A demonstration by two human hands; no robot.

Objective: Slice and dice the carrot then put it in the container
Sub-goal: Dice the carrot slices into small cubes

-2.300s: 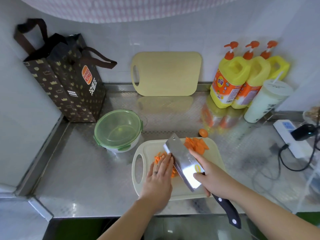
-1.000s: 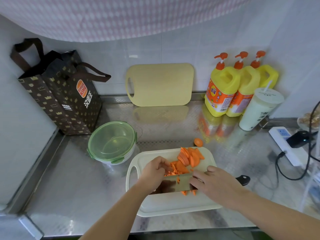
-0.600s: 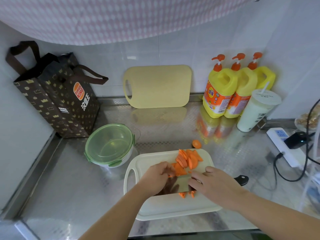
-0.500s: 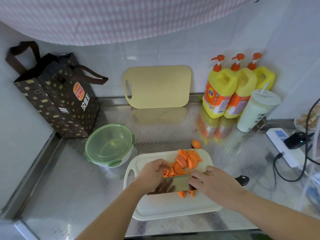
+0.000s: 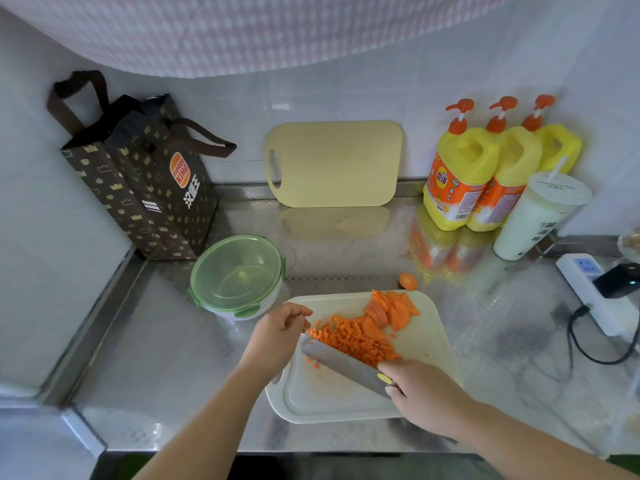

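On the white cutting board point(image 5: 332, 396) lies a heap of diced carrot point(image 5: 353, 337), with uncut carrot slices point(image 5: 391, 308) stacked behind it. My right hand point(image 5: 424, 393) grips a cleaver point(image 5: 341, 360) whose blade lies tilted against the near side of the dice. My left hand point(image 5: 277, 336) hovers at the blade's left tip with fingers loosely curled, holding nothing I can make out. The round container point(image 5: 239, 277) with its green lid on stands left of the board. One carrot end point(image 5: 408, 280) lies on the counter behind the board.
A dark paper bag point(image 5: 145, 174) stands at the back left. A beige cutting board point(image 5: 334, 164) leans on the wall. Three yellow soap bottles point(image 5: 485, 168) and a white cup point(image 5: 536, 216) stand at the back right. A power strip point(image 5: 599, 296) with cables lies at the right.
The cleaver has swung from lying flat across the board to a diagonal, gathering the dice into one heap. My left hand has drawn back from the carrot to the blade's tip.
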